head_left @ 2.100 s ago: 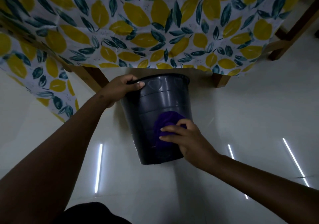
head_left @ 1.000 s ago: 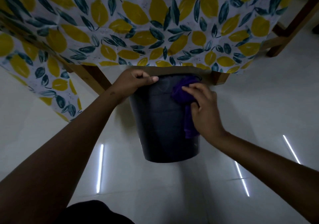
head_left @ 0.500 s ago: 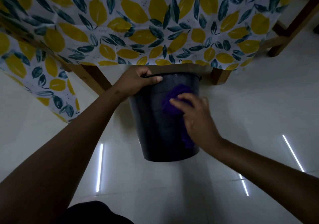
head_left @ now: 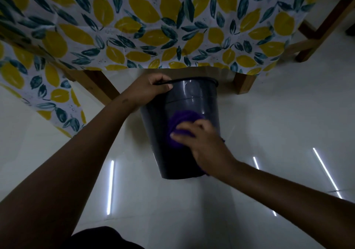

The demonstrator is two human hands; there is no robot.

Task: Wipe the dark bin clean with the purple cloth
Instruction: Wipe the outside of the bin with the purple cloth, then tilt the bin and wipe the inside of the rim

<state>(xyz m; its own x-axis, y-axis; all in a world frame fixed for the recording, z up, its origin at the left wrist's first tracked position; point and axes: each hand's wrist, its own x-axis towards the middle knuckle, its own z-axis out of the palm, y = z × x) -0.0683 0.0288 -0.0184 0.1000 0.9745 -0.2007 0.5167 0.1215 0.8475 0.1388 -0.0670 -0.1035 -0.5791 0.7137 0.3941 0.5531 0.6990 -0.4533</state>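
Note:
The dark bin [head_left: 194, 99] stands on the pale floor in front of me, its mouth tilted away toward the table. My left hand [head_left: 148, 90] grips the bin's rim at the upper left, thumb over the edge. My right hand [head_left: 201, 143] presses the purple cloth [head_left: 182, 122] flat against the bin's near outer wall, about halfway down. The cloth bunches above and left of my fingers; part of it is hidden under my palm. A bit of purple shows near the bin's base by my wrist.
A table with a yellow-lemon and blue-leaf tablecloth [head_left: 153, 27] hangs just behind the bin. Wooden table legs [head_left: 243, 83] stand right of the rim and at left [head_left: 99, 87]. Glossy white floor tiles [head_left: 278, 124] surround the bin. My dark-clothed knee [head_left: 103, 237] is at the bottom.
My right hand has slid the purple cloth down the bin's outer wall, from near the rim to the middle. My left hand stays on the rim.

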